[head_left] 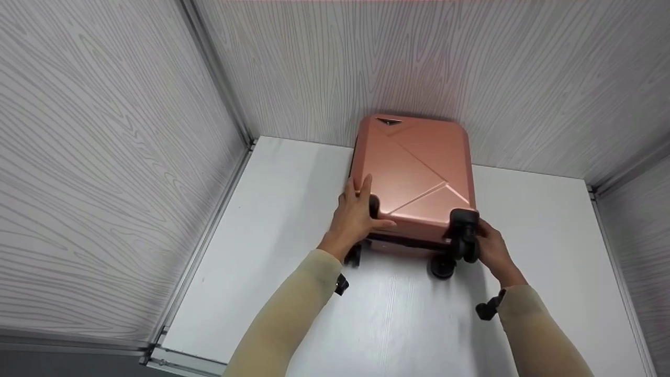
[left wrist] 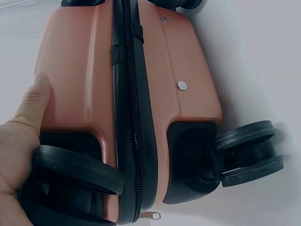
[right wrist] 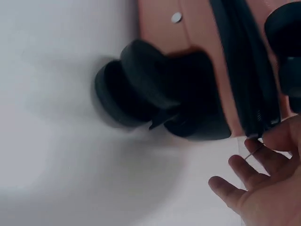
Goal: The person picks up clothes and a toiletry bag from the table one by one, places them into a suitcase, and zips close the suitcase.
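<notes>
A rose-pink hard-shell suitcase (head_left: 419,162) lies flat on the white surface, its wheeled end toward me. My left hand (head_left: 353,217) rests on its near left corner, fingers spread over the shell and thumb along the wheeled end. Beside that thumb, a black caster wheel (left wrist: 77,169) shows in the left wrist view. At the near right corner, partly behind the suitcase, is my right hand (head_left: 492,246). In the right wrist view its thumb and forefinger pinch a small zipper pull (right wrist: 254,151) at the end of the black zipper (right wrist: 256,113); the other fingers are spread.
The white tabletop (head_left: 282,209) spreads around the suitcase. Behind it stands a grey wood-grain panel (head_left: 314,68), close to the suitcase's far end. Similar panels rise on the left (head_left: 104,157) and right (head_left: 638,209). A metal rail (head_left: 204,246) edges the left side.
</notes>
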Tool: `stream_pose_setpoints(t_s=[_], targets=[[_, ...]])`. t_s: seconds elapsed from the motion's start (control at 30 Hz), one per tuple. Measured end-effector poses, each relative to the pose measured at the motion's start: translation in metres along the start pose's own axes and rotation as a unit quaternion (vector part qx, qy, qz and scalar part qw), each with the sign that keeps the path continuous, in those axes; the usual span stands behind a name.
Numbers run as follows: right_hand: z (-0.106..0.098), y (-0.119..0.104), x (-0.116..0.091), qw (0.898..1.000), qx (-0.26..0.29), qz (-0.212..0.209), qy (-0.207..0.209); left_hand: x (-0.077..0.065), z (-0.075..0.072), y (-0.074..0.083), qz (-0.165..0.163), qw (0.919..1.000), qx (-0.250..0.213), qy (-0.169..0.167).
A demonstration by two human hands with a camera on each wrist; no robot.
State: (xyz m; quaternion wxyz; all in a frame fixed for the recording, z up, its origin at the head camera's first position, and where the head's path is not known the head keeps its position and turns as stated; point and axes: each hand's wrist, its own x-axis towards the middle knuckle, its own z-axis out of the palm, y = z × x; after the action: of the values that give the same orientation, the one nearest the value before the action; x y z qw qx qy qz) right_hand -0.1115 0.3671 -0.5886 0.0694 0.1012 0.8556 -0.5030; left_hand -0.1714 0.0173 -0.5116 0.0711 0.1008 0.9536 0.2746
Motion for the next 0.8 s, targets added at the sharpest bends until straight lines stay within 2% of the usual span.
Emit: stream_pose_setpoints(t_s=[0.1,0.17,0.27,0.4,0.57,0.67,0.8], targets=[[-0.003,0.005,0.0,0.996,-0.079,-0.039,0.01,0.0,0.0,0.0,0.005,1.0,0.004,-0.003],[-0.004,0.008,0.0,0.991,-0.119,-0.052,0.025,-0.002,0.0,0.0,0.017,0.9994,0.031,-0.006],[-0.004,0.011,-0.002,0.985,-0.149,-0.063,0.058,-0.004,0.001,0.002,0.045,0.9954,0.085,-0.003],[0.003,0.014,-0.004,0.975,-0.166,-0.083,0.122,-0.006,0.002,0.002,0.067,0.9881,0.137,0.014],[0.008,0.021,-0.012,0.957,-0.176,-0.134,0.188,-0.007,0.001,0.002,0.071,0.9869,0.14,0.037],[0.01,0.024,-0.022,0.948,-0.177,-0.163,0.21,-0.008,0.0,0.003,0.066,0.988,0.132,0.046],[0.015,0.026,-0.036,0.945,-0.173,-0.176,0.217,-0.009,-0.001,0.003,0.061,0.988,0.133,0.051]])
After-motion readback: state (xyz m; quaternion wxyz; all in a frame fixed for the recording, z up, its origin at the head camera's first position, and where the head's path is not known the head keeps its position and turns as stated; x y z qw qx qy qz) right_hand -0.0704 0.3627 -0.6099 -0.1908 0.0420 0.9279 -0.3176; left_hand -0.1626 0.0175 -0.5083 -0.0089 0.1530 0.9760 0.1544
